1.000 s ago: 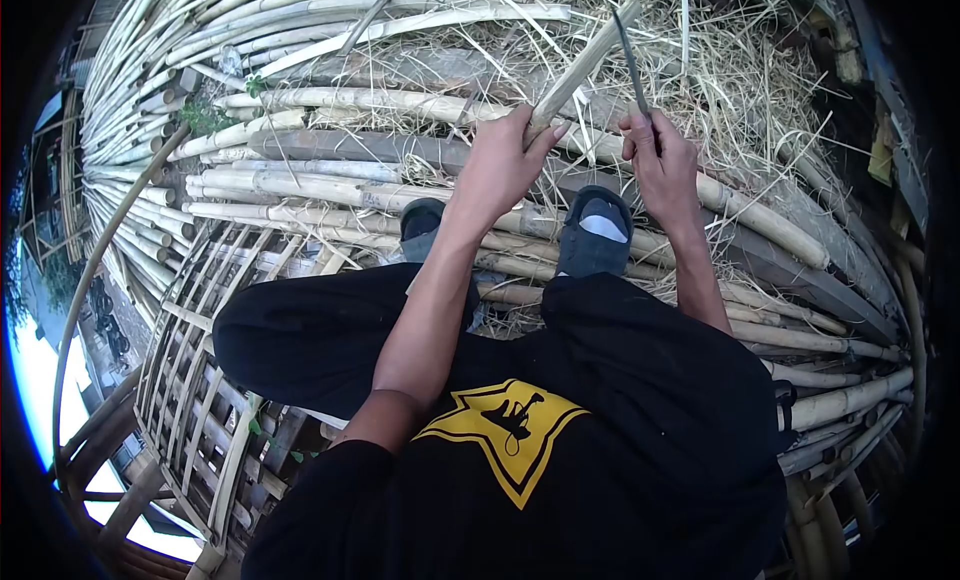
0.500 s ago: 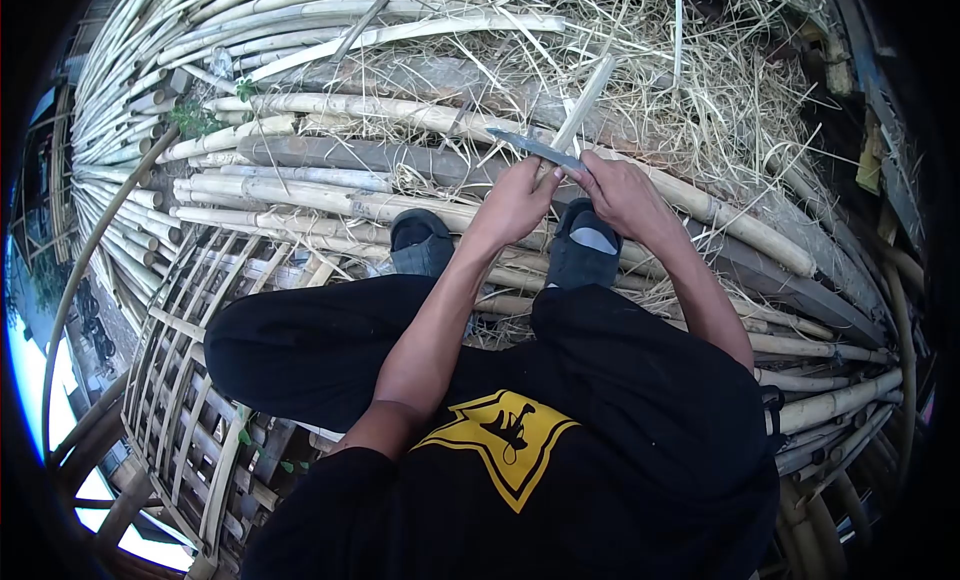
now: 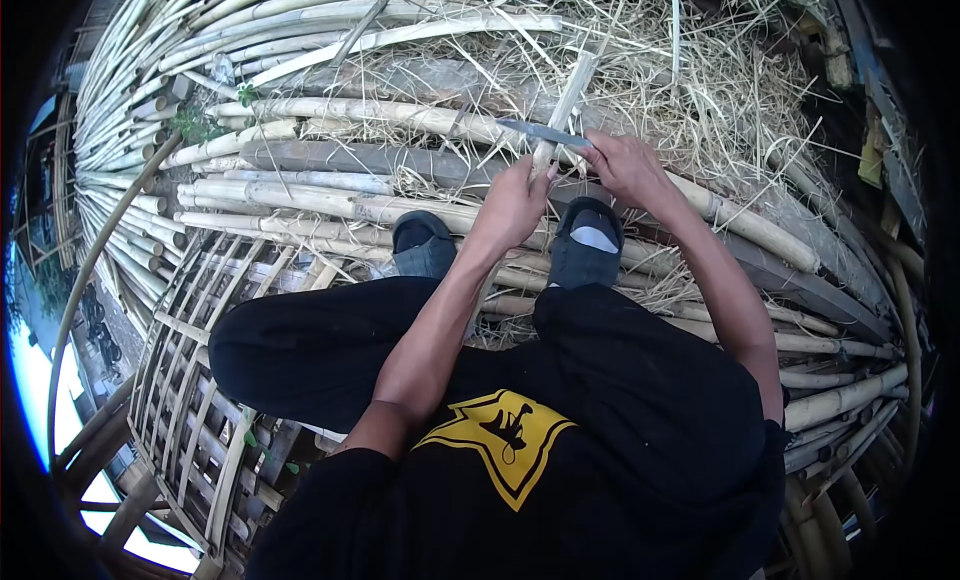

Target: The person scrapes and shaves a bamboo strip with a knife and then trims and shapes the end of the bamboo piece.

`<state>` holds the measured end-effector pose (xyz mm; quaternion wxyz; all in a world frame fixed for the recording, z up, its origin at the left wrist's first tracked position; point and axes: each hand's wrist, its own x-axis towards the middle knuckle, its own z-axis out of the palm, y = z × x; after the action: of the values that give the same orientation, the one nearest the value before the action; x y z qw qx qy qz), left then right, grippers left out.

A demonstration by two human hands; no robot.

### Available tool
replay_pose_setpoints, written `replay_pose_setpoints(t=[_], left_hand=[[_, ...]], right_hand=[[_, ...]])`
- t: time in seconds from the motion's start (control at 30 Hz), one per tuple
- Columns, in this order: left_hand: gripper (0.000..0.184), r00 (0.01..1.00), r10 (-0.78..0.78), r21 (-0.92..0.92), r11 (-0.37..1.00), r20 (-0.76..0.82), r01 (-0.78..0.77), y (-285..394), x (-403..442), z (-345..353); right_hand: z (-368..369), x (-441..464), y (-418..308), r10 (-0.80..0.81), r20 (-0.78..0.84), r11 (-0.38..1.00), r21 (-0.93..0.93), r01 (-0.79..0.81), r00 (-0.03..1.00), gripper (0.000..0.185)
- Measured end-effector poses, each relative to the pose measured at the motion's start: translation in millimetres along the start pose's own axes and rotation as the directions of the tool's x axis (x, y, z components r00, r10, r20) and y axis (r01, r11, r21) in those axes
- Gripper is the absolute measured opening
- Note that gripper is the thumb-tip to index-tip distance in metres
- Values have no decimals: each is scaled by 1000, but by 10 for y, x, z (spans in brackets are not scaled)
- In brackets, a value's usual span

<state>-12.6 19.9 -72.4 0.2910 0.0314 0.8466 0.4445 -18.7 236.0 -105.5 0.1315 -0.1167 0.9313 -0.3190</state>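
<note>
Bamboo poles line the upper left of the head view; pale shavings cover the upper right. At upper centre, the left hand grasps the lower end of a bamboo strip; the right hand grips a knife, its blade crossing the strip.

Single view, worn on the head. Lens looks forward and steeply down over wearer's black T-shirt, nearest thing, filling the frame below both hands. Left hand and right hand farther out, upper middle, seen from above and behind. Slide sandals show just below the hands. Very wide lens: bamboo poles left of the left hand bow into arcs; dark border rounds the corners. View takes in straw beyond the right hand, bamboo lattice lower left of the left.
</note>
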Motion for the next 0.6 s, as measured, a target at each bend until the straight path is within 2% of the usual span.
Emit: replay_pose_setpoints(t=[0.03,0.1,0.13,0.17,0.2,0.27,0.3,0.33,0.37,0.4,0.47,0.53,0.6], left_hand=[[31,1000,11,30,999,-19,-11,-24,-30,-5],[31,1000,-11,-24,1000,5,12,71,-250,-63],[30,999,-29,-72,997,21,30,151,-326,-131],[28,999,-30,-19,999,24,31,237,-370,-184],[28,999,-33,-12,999,23,34,232,-379,-211],[25,1000,20,-176,984,7,-18,231,-295,-229],[21,999,17,-210,978,29,-11,273,-257,-272],[21,999,50,-263,964,6,-46,285,-218,-294],[21,999,25,-324,946,25,-16,386,-229,-368],[22,999,4,-380,925,38,11,530,-250,-475],[24,999,-11,-396,918,43,27,689,-317,-646],[25,986,-84,-476,868,141,142,782,-398,-773],[26,979,-107,-490,853,176,182,767,-476,-834]], right_hand=[[-121,54,81,106,-39,994,-23,-107,994,40],[-317,148,800,439,-157,885,-98,-456,885,45],[-476,73,1129,449,-207,880,-70,-471,869,47],[-603,23,1292,460,-252,874,-40,-484,851,49],[-682,6,1214,460,-251,875,-33,-483,852,49],[-931,-88,986,472,-327,881,139,-453,819,49],[-957,-110,839,472,-329,881,134,-454,818,49],[-924,-100,628,450,-243,888,222,-402,860,47],[-844,-97,424,415,-151,880,317,-353,897,46],[-721,-86,274,408,-142,881,322,-348,902,46],[-447,-29,-2,255,-157,862,484,-151,954,43],[-354,3,-354,200,-160,844,528,-87,967,42],[-286,-36,-609,168,-170,819,572,-41,971,41]])
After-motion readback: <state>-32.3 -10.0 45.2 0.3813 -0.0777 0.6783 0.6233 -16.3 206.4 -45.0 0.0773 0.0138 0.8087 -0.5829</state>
